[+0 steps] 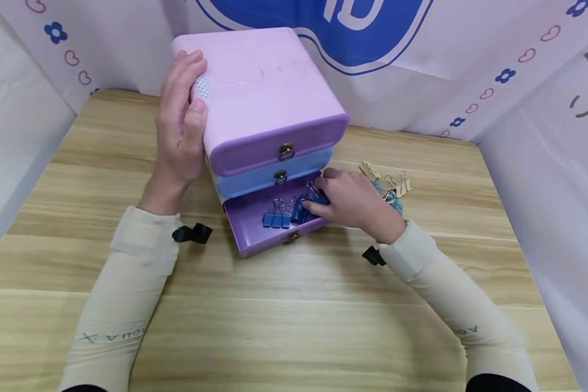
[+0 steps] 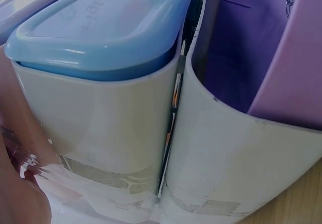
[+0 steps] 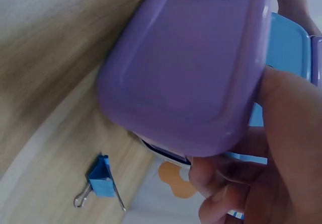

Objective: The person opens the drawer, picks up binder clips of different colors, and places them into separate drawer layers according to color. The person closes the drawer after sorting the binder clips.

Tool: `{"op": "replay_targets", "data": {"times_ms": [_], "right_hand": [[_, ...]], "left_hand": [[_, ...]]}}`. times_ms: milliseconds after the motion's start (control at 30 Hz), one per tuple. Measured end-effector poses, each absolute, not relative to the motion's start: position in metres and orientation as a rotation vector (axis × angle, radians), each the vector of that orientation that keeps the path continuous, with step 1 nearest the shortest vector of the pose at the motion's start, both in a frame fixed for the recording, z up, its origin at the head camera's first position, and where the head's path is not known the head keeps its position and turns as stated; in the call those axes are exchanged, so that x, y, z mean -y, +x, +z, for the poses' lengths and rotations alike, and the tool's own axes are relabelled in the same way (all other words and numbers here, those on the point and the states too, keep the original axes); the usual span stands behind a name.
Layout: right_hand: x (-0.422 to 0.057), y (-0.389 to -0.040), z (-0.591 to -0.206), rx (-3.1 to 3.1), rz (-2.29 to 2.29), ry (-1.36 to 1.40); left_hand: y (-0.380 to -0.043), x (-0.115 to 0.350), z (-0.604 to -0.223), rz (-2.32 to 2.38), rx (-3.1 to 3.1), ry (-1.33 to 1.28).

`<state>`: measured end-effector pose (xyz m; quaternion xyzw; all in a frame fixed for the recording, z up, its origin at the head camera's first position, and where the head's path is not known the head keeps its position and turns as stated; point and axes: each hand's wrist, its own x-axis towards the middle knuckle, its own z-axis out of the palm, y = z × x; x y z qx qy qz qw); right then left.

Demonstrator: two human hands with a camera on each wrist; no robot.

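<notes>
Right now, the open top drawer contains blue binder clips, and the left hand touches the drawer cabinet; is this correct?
Not the top: the head view shows the open bottom drawer containing blue binder clips. The left hand touches the drawer cabinet.

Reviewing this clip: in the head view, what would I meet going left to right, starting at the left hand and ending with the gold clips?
Left hand → leftmost blue clip in the open bottom drawer → right hand → rightmost gold clip on the table.
</notes>
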<state>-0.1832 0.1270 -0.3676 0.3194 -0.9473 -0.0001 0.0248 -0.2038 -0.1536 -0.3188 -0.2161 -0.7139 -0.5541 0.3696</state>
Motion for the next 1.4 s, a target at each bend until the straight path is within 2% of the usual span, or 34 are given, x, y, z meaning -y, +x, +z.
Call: {"op": "replay_targets", "data": {"times_ms": [333, 933, 1400], "right_hand": [[-0.126, -0.183, -0.368, 2.926, -0.028, 0.977], [-0.163, -0.176, -0.328, 2.949, 0.147, 0.79], [-0.172, -0.19, -0.352, 3.182, 0.081, 0.744]], "left_hand": [[-0.203, 0.154, -0.318, -1.417, 1.849, -0.558], [-0.204, 0.154, -0.318, -1.403, 1.85, -0.558], [-0.204, 0.153, -0.318, -1.412, 1.843, -0.548]]}}
